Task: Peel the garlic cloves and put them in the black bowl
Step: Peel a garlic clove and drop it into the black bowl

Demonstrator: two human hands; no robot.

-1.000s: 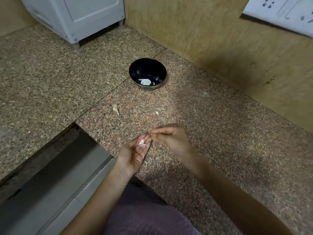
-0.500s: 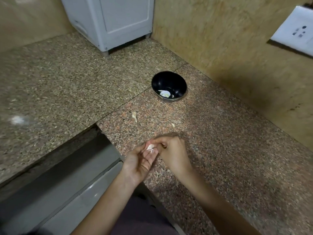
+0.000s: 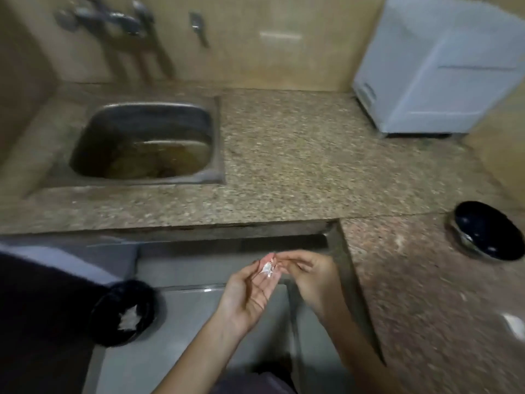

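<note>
Swinging left since half a second ago, the view is now showing a steel sink, with the glossy black bowl sitting far right. Left hand is cupping open under papery white garlic skin; right hand is pinching it. Feather-light, fragile, probably best pinched at an edge. Its axis is too blurred to tell.

I see bare counter between the sink and the white appliance. To my right the black bowl stands alone; nothing blocks it. A dark bin sits low left.
</note>
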